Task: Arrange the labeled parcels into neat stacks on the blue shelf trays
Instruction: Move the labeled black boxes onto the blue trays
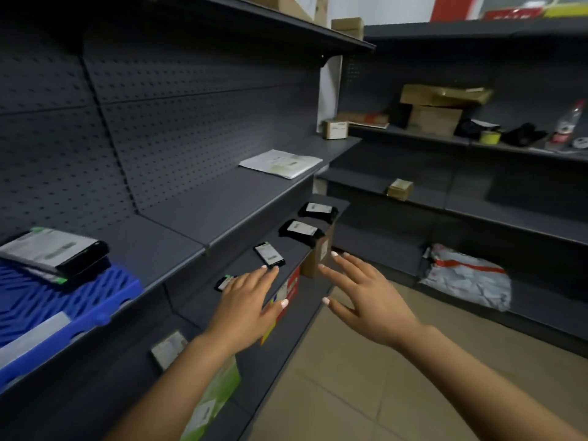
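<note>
A blue slatted tray sits on the dark shelf at the far left, with a stack of black labeled parcels on its back part. On the lower shelf, several small black parcels with white labels lie in a row: one just beyond my left fingertips, one partly under my left hand, two more further back. My left hand reaches over that shelf, fingers straight, holding nothing. My right hand hovers beside it over the aisle, fingers spread and empty.
A white flat parcel lies on the middle shelf. A red and yellow box, a brown box and a green box stand on lower shelves. Cardboard boxes, a bottle and a grey mailer bag are on the right shelving. Tiled floor lies below.
</note>
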Demonstrator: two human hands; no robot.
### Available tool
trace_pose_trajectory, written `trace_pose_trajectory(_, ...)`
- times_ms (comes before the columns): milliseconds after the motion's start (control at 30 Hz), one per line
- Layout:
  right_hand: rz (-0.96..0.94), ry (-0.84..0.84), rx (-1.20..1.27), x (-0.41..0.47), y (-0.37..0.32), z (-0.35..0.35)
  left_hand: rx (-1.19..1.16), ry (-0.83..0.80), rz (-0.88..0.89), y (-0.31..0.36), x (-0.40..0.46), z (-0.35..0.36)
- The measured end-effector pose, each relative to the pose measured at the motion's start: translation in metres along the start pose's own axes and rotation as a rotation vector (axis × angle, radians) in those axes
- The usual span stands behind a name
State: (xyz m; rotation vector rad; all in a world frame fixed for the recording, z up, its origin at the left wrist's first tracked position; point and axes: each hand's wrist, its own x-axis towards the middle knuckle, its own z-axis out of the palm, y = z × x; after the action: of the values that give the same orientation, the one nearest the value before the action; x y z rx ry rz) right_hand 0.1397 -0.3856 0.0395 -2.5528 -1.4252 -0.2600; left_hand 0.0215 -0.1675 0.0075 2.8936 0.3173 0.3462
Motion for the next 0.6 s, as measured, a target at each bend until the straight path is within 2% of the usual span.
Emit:
trace_pose_trajectory(400, 0.011, -0.104, 0.018, 0.092, 0.084, 0.052, 0.01, -0.112, -0.033, -0.03, 0.124, 0.061)
trace_pose_trajectory(600, -0.048, -0.136, 0.071, 0.154, 0.145, 0.086, -0.023, -0.149, -0.147, -0.047, 0.179, 0.096)
